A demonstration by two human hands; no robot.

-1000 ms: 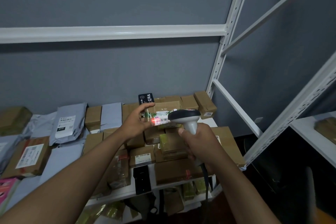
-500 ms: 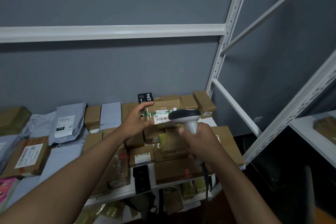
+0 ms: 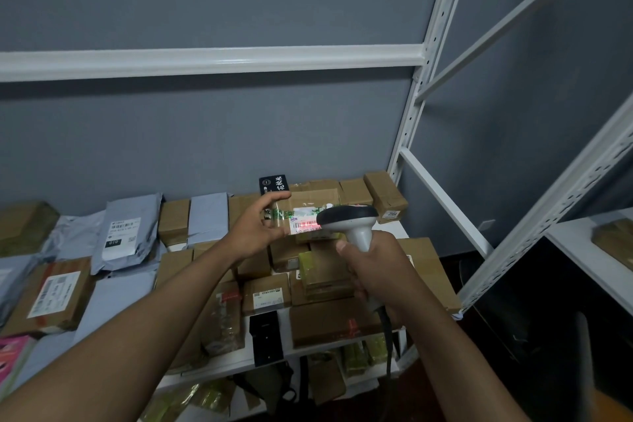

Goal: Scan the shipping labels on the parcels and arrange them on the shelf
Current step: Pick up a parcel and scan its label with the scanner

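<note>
Gripping a small parcel point(image 3: 301, 212) between thumb and curled fingers, the left hand point(image 3: 255, 231) held it up above the boxes crowding the white shelf point(image 3: 394, 228). The right hand point(image 3: 373, 267) was wrapped round the scanner point(image 3: 349, 221), whose red beam lay across the parcel's label point(image 3: 305, 225).

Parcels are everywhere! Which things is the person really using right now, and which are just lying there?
In use:
- small parcel, held by the left hand
- its label, lit red
- scanner, gripped by the right hand
- white shelf, where parcels go

Just lying there:
- grey mailer bag
- black box at the back
- black box at the front
- pink packet
</note>
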